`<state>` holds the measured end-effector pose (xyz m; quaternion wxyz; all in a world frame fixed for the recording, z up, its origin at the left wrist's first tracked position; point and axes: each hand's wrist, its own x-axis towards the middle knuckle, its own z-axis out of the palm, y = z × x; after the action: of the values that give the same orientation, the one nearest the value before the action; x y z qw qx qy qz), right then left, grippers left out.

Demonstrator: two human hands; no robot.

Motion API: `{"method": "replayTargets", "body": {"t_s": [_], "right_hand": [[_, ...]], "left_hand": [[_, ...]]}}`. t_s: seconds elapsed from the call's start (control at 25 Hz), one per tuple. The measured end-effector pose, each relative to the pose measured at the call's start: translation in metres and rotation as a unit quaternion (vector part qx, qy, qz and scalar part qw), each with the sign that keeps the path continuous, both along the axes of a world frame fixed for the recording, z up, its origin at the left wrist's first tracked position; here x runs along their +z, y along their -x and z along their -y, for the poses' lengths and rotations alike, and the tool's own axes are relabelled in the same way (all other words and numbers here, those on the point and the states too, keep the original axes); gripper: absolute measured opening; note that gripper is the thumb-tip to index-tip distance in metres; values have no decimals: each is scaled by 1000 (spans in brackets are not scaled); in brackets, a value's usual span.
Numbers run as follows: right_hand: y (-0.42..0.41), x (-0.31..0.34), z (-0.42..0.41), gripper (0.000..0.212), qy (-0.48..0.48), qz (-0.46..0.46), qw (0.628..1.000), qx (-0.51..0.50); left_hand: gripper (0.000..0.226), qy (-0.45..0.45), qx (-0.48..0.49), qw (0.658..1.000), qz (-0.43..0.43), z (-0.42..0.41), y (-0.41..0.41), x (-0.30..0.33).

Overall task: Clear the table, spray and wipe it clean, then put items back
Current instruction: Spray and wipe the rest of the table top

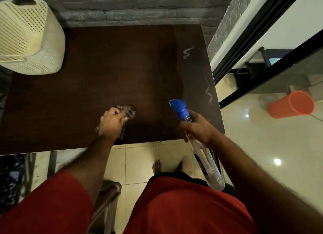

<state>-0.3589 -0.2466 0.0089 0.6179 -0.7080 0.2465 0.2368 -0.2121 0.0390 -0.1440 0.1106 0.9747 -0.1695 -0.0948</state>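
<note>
A dark brown wooden table (104,67) fills the middle of the view. My left hand (111,122) presses a checked cloth (129,111) onto the table near its front edge. My right hand (197,127) grips a clear spray bottle (206,156) with a blue nozzle (180,108), held tilted over the table's front right corner, nozzle pointing away from me. Two white squiggly marks (187,52) (208,93) show on the right part of the tabletop.
A cream perforated basket (29,36) stands at the table's far left corner. A grey brick wall runs behind. A glass door frame (244,59) lies to the right, with an orange cup (291,105) beyond it. A chair back (108,191) is below the table edge.
</note>
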Motion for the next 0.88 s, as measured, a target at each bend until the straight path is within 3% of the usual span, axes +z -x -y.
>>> {"method": "replayTargets", "body": {"t_s": [0.12, 0.2, 0.44, 0.88], "right_hand": [[-3, 3, -5, 57, 2, 8, 1000, 4], [-4, 3, -4, 49, 0, 14, 1000, -4], [-15, 11, -8, 31, 13, 36, 999, -8], [-27, 26, 13, 35, 19, 66, 991, -111]], "left_hand": [[37, -2, 167, 986, -3, -12, -6, -4], [37, 17, 201, 980, 3, 10, 15, -4], [42, 30, -19, 999, -14, 83, 87, 2], [42, 30, -52, 997, -57, 105, 57, 8]]}}
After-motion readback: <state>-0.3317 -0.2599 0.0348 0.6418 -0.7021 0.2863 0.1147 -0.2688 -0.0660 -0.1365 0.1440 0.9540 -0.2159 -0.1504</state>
